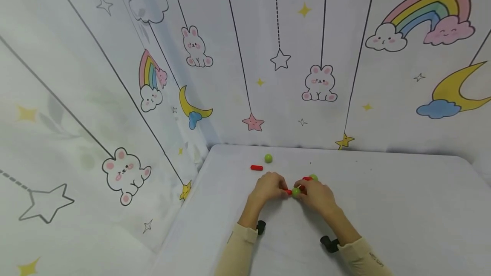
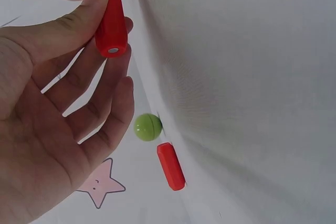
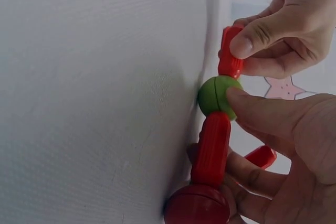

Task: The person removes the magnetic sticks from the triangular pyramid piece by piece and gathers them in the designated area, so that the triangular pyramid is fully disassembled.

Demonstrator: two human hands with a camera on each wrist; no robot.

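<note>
On the white table (image 1: 406,208), farthest left, a loose red rod (image 1: 256,168) lies near a loose green ball (image 1: 268,158); rightward, the left hand (image 1: 269,185) pinches another red rod (image 2: 111,32) between thumb and fingers, its end touching a second green ball (image 3: 212,96) gripped by the right hand (image 1: 318,196), thumb against it; just beyond that hand shows a third green ball (image 1: 314,177)

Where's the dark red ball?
The dark red ball is bottom centre in the right wrist view, just below a red stick, beside the right hand.
</note>
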